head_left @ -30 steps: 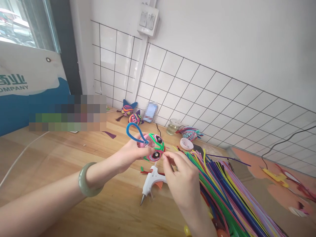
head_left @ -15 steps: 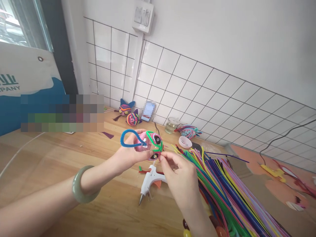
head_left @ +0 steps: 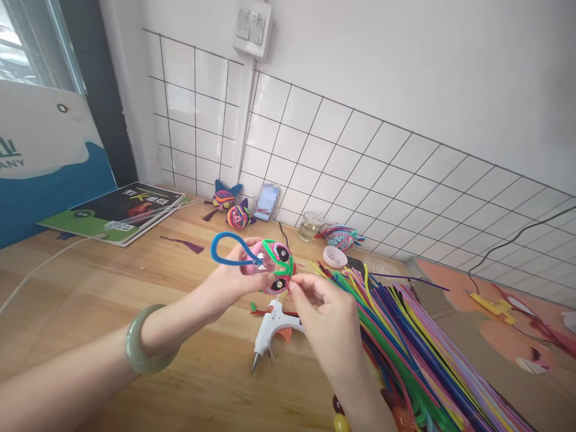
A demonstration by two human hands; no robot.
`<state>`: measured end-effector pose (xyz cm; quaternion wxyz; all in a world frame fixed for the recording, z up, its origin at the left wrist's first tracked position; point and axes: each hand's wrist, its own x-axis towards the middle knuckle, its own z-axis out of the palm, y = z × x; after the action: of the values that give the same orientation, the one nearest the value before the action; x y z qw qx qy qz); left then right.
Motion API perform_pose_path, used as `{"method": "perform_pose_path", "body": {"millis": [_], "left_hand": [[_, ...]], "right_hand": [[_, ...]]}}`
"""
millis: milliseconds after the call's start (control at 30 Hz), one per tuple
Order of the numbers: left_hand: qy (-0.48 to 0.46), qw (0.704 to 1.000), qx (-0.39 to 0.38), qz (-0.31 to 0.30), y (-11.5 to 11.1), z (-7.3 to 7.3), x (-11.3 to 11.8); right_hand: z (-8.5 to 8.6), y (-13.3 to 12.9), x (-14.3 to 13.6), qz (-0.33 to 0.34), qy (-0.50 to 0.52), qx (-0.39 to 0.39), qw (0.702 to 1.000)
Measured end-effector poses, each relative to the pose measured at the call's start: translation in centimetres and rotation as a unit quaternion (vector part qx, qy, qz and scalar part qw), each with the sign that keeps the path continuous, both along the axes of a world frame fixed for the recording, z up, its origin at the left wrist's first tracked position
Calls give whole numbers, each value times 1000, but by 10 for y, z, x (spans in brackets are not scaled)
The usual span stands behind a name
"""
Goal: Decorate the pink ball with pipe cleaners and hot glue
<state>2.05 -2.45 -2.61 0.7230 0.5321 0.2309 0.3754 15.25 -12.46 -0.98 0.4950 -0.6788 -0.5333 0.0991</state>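
A round pipe-cleaner ornament (head_left: 264, 255) is wrapped in pink, with green strips, black eyes with shiny centres, and a bare clear patch. From that patch a blue pipe-cleaner loop (head_left: 234, 234) sticks out to the left. My left hand (head_left: 238, 277) is closed around the ornament, thumb across its front. At the ornament's lower right edge, the thumb and forefinger of my right hand (head_left: 326, 312) are pinched together; what lies between them is too small to make out. Below, a white glue gun (head_left: 272, 329) rests on the wooden table (head_left: 193, 372), nozzle towards me.
Many coloured pipe cleaners (head_left: 418, 342) lie at right. Behind stand finished ornaments (head_left: 238, 215), a phone (head_left: 267, 201), a glass jar (head_left: 310, 227) and a pink dish (head_left: 335, 257). A booklet (head_left: 130, 210) and a purple tassel (head_left: 186, 243) lie left. A yellow glue gun (head_left: 492, 306) sits far right.
The whole view has shifted slightly, so things appear a little further left. Both hands keep nearly the same hold on the ornament.
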Motion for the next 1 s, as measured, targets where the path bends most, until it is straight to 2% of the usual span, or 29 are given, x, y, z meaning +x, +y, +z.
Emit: {"method": "perform_pose_path", "body": {"millis": [467, 733, 1000], "left_hand": [[-12, 1000, 27, -1, 0, -4, 1], [-11, 1000, -1, 14, -3, 3, 3], [-9, 1000, 2, 10, -2, -1, 2]], "right_hand": [[1, -1, 0, 6, 38, -9, 999], [0, 0, 2, 10, 37, -17, 999], [-1, 1, 2, 7, 41, -20, 999]]}}
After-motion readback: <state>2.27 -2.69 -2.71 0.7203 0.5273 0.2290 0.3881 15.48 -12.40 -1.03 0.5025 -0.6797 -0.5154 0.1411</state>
